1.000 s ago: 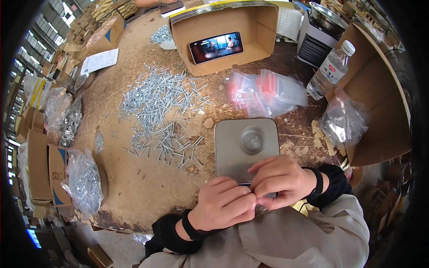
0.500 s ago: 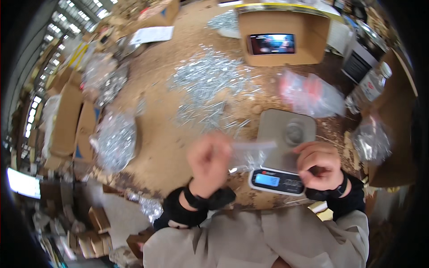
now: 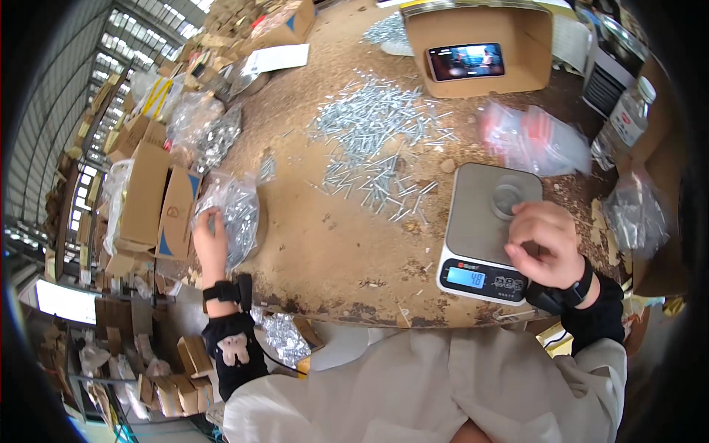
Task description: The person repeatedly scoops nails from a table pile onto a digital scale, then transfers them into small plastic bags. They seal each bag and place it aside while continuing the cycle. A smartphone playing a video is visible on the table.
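My left hand is at the left, its fingers pinched on a small clear plastic bag at the heap of filled clear bags. Whether that bag is fully let down I cannot tell. My right hand hovers over the right side of a digital scale, loosely curled, thumb apart from the fingers, with nothing visible in it. Close to its fingertips, a small round clear dish rests on the scale's plate. Beyond the scale's left side lies a loose pile of silvery screws or nails.
Clear bags with red edges lie behind the scale. A phone leans inside an open carton. A bottle and another plastic bag stand right. Cardboard boxes border the left side, and a paper sheet lies far left.
My left hand has swung from beside the scale to the heap at the left, taking the small clear bag along. My right hand stays by the scale. The view has shifted slightly.
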Motion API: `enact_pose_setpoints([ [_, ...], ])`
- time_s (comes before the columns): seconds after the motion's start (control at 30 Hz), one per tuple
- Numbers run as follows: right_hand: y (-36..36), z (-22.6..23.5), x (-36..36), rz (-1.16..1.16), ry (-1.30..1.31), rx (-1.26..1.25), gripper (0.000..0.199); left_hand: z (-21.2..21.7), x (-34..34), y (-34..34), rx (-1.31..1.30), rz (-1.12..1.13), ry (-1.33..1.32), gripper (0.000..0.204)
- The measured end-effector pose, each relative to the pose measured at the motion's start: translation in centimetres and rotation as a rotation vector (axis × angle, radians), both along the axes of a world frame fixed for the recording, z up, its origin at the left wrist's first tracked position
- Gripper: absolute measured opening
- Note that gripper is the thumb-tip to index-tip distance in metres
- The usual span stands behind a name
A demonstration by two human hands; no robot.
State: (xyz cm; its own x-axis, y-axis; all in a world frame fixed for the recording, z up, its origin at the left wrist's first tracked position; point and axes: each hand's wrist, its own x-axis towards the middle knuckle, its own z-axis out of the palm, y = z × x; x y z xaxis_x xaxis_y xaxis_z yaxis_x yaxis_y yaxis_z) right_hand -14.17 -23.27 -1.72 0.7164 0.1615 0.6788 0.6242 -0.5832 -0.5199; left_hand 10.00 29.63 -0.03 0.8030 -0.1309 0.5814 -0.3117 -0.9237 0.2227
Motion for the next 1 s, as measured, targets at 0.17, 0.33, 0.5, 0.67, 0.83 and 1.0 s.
enact_pose_setpoints([
  [0.17,-1.7,1.6,0.1,-0.293,0.053,-0.087,0.042,1.4,-2.2,-10.9,0.156,-0.237,-0.12,0.025],
  [0.33,-2.7,0.0,1.0,-0.286,0.245,-0.178,0.081,-2.1,-2.2,-20.5,0.197,-0.592,0.245,0.054],
  [0.5,-3.2,-0.8,1.2,-0.195,0.469,-0.229,0.083,-3.8,-1.3,-26.1,0.319,-0.573,0.388,0.077],
  [0.67,-3.0,-1.1,1.2,-0.235,0.428,-0.285,0.079,-4.9,-1.8,-27.0,0.241,-0.619,0.4,0.079],
  [0.83,-2.9,-0.6,1.0,-0.197,0.412,-0.223,0.081,-4.8,-1.8,-26.0,0.134,-0.804,0.473,0.065],
  [1.0,-3.5,2.7,1.7,-0.021,0.324,0.185,0.086,-4.9,-2.2,-26.3,0.091,-0.846,0.524,0.059],
])
